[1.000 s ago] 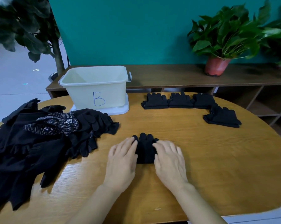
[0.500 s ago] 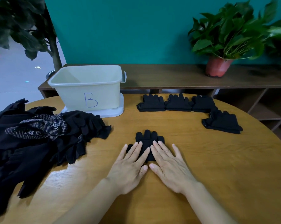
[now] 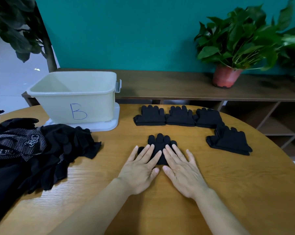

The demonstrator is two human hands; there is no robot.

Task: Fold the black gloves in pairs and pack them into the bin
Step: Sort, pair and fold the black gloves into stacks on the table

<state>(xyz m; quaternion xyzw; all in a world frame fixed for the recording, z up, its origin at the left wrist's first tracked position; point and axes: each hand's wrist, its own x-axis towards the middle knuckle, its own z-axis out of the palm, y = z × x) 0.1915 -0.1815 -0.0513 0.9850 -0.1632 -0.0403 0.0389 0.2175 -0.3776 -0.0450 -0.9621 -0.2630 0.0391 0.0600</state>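
Both hands lie flat, palms down, on the wooden surface [image 3: 219, 192] near its front middle: the left hand [image 3: 140, 168] and the right hand [image 3: 182, 172] sit side by side with thumbs nearly meeting, and their fingers [image 3: 147, 152] are straight and slightly apart, pressing on the near half of a folded glove pair [image 3: 159, 140] without curling round it. The far end of that pair, its knitted tips pointing away from the person, shows beyond the hands. Farther back, a row of three folded pairs [image 3: 179, 117] lies edge to edge, and a fourth folded pair [image 3: 230, 141] rests just beside the row's right end, turned at an angle. The pale bin [image 3: 78, 99], marked with a blue letter B, stands at the back left on a white lid [image 3: 107, 127]. A pile of loose black gloves [image 3: 41, 150], some with dotted white print, covers the left side, reaching close to the bin. Behind, a potted plant [image 3: 226, 78] stands on a low shelf [image 3: 160, 85]
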